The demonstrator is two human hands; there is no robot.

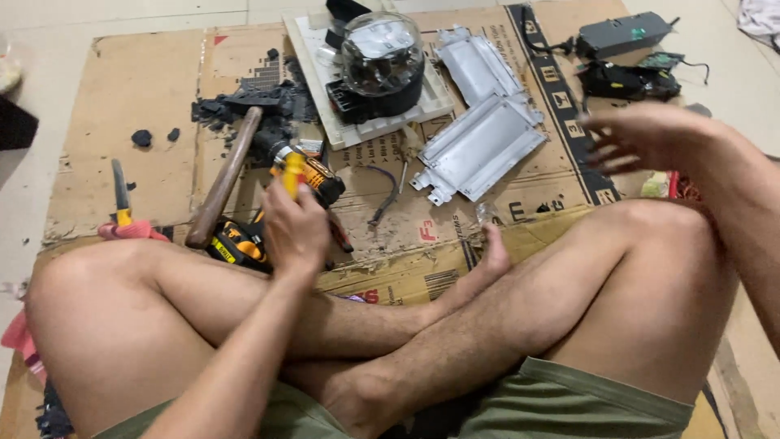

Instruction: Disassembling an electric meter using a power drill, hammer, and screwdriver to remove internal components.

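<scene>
Seated person, cross-legged, viewed from above. The flattened cardboard sheet [146, 122] covered most of the floor; it was brown, with a black printed band [569, 106] of square pictogram marks running diagonally down its right part, a small red triangle mark near its top edge, and red lettering on the fold near the feet. On the sheet's upper middle lay a white rectangular tray [317, 73] bearing a black housing with a clear glass dome [382, 53]. Just right of the tray lay two grey sheet-metal covers [479, 142], overlapping at one end. At upper right, off the cardboard's printed band, sat a dark grey box [621, 32] with a small green label and a black wired module [626, 81] below it. A wooden-handled hammer [223, 183] lay slanted left of centre, its head among black debris [244, 106]. The yellow-and-black power drill [317, 175] lay beside the hammer, close above the left knee. The left hand [294, 232] was closed around a yellow tool handle [292, 175] held upright over the drill. The right hand [642, 134] hovered open, fingers spread, holding nothing. Red-handled pliers [122, 215] lay at far left, touching the knee.
</scene>
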